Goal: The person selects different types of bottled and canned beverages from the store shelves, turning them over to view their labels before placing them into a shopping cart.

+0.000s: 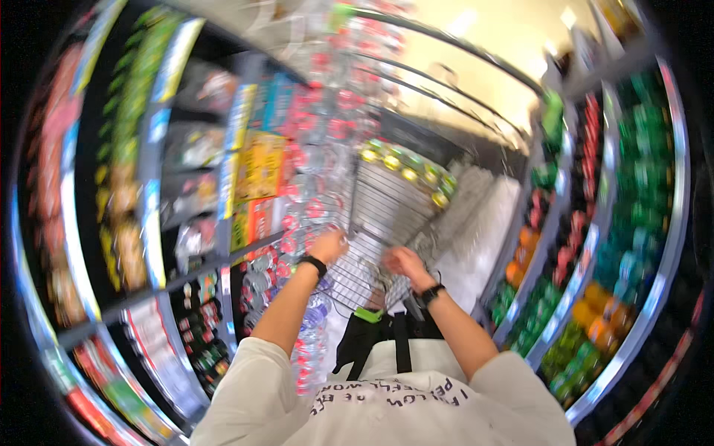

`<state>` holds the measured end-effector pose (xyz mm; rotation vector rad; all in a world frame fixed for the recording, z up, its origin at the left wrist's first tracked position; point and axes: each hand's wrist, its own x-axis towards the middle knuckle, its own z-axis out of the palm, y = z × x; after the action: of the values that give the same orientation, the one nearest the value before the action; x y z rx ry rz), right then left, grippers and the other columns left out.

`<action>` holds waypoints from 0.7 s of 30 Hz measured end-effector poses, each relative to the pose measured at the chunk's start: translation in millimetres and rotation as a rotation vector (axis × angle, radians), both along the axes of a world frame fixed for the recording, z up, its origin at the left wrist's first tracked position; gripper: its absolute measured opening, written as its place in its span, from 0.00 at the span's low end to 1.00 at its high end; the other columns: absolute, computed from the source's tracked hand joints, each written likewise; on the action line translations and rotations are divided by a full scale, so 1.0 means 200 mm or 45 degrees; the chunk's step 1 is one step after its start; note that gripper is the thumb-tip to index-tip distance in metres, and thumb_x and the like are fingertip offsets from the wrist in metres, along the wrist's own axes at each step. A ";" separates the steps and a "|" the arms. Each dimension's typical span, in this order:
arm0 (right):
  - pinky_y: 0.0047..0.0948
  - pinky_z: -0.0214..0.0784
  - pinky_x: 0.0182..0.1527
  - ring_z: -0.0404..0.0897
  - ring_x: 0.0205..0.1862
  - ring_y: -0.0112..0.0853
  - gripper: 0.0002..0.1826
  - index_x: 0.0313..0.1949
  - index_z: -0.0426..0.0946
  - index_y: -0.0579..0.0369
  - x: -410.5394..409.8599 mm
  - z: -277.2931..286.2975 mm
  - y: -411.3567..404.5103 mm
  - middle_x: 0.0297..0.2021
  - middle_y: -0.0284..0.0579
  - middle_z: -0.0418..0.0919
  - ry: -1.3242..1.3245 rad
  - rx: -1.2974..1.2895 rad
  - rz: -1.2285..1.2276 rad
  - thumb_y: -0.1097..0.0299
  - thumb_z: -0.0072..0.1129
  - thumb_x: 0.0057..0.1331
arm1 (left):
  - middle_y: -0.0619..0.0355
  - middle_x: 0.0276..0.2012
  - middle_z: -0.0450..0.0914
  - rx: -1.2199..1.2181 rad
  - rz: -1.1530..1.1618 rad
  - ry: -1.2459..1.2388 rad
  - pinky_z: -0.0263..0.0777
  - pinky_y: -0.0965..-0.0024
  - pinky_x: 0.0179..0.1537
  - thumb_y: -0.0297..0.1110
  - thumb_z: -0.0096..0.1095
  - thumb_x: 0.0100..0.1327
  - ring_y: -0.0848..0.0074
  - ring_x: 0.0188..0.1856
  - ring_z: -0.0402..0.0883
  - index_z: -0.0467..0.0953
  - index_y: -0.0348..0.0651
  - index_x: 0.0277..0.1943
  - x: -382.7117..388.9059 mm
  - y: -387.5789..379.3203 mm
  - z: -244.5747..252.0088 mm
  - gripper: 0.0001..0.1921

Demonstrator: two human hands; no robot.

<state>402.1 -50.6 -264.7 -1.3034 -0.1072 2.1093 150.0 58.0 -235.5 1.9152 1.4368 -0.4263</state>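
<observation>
My left hand, with a black band on the wrist, is beside red-capped clear plastic bottles at the left edge of a wire shelf. Blur hides whether its fingers hold anything. My right hand, also with a dark band or watch, hovers over the right part of the wire shelf, its fingers somewhat apart and nothing visible in them. Green-and-yellow bottles or packs stand in a row at the far end of the wire racks. A bright green tag or clip hangs near my waist.
Shelves of bottled drinks curve along the right. On the left are shelves with packaged goods and yellow cartons. A stack of plastic-wrapped goods lies right of the wire racks. Dark metal rails cross the top.
</observation>
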 end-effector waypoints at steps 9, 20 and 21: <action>0.29 0.74 0.24 0.84 0.29 0.31 0.18 0.51 0.76 0.57 0.27 0.08 -0.14 0.35 0.44 0.82 -0.844 0.612 1.172 0.61 0.48 0.68 | 0.57 0.74 0.49 -0.464 0.315 0.392 0.50 0.30 0.64 0.46 0.57 0.58 0.41 0.73 0.44 0.71 0.70 0.63 -0.26 -0.99 0.11 0.27; 0.41 0.68 0.55 0.78 0.51 0.50 0.24 0.50 0.80 0.51 -0.10 0.21 -0.49 0.46 0.57 0.81 -1.289 0.592 1.572 0.52 0.54 0.60 | 0.55 0.74 0.49 -0.140 0.143 0.237 0.41 0.29 0.65 0.44 0.52 0.68 0.44 0.74 0.35 0.64 0.60 0.68 -0.16 -1.33 -0.11 0.26; 0.41 0.68 0.55 0.78 0.51 0.50 0.24 0.50 0.80 0.51 -0.12 0.23 -0.53 0.46 0.57 0.81 -1.314 0.593 1.573 0.52 0.54 0.60 | 0.55 0.74 0.49 -0.126 0.145 0.218 0.41 0.29 0.65 0.44 0.52 0.68 0.44 0.74 0.35 0.64 0.60 0.68 -0.15 -1.35 -0.12 0.26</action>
<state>378.4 -157.1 -218.2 -2.1122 -2.1219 1.6571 119.0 -211.8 -259.7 1.7433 1.5947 -0.6079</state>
